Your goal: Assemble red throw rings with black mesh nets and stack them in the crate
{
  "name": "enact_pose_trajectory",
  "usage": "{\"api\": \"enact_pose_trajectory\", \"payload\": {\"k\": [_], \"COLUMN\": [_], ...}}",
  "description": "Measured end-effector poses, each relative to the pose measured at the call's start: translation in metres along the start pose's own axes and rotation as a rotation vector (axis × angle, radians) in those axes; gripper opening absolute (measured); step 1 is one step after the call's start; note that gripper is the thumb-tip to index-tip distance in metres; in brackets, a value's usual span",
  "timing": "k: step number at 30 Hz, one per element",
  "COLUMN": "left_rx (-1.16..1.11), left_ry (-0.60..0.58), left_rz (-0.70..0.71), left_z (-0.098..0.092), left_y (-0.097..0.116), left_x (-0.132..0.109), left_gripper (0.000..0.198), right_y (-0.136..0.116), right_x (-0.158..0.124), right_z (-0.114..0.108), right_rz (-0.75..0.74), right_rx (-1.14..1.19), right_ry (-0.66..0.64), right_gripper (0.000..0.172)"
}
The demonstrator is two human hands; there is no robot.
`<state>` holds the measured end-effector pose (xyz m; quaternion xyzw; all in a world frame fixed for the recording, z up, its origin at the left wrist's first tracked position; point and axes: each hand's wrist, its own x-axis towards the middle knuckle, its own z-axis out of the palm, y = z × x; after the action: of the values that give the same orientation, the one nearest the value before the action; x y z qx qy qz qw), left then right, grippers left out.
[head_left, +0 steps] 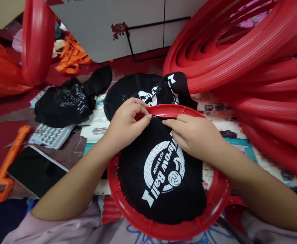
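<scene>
A red plastic ring point(130, 220) rests against my lap and the table edge, tilted toward me. Across it lies a black mesh net point(135, 169) printed in white with "Throw Ball". My left hand point(129, 120) pinches the net's top edge between thumb and finger, near the ring's far rim. Close beside it, my right hand point(192, 135) has its index finger on the same edge, the other fingers curled over the net. The net's lower edge lies along small pegs inside the ring. On the right, a gap shows between net and ring.
More black nets point(133, 86) lie behind the ring, with another dark mesh pile point(62, 103) to the left. Stacked red rings point(239, 67) crowd the right. A tablet-like dark device point(36, 169), a calculator point(50, 135) and an orange plastic handle point(8, 159) sit at left.
</scene>
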<state>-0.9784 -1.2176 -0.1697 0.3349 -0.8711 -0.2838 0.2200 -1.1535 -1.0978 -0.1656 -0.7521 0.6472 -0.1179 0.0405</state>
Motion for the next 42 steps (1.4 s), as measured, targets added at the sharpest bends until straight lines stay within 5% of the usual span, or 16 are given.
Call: {"api": "enact_pose_trajectory", "payload": {"k": [20, 27, 31, 35, 42], "left_rx": [0.051, -0.276, -0.145, -0.048, -0.122], "left_ry": [-0.006, -0.122, -0.087, -0.181, -0.266], "left_rz": [-0.085, -0.296, -0.040, 0.213, 0.182], "left_z": [0.001, -0.011, -0.013, -0.014, -0.013], "left_y": [0.000, -0.008, -0.004, 0.001, 0.003], "left_x": [0.005, 0.009, 0.010, 0.011, 0.007], "left_gripper": [0.013, 0.031, 0.031, 0.026, 0.015], "right_y": [-0.002, 0.005, 0.008, 0.007, 0.004], "right_x": [0.002, -0.001, -0.004, -0.004, -0.005], "right_z": [-0.003, -0.010, -0.012, -0.010, -0.008], "right_rz": [0.030, 0.019, -0.050, -0.109, -0.250], "right_rx": [-0.047, 0.067, 0.101, 0.096, 0.051], "right_ry": [-0.065, -0.052, -0.017, 0.014, 0.184], "right_gripper": [0.034, 0.029, 0.027, 0.026, 0.026]}}
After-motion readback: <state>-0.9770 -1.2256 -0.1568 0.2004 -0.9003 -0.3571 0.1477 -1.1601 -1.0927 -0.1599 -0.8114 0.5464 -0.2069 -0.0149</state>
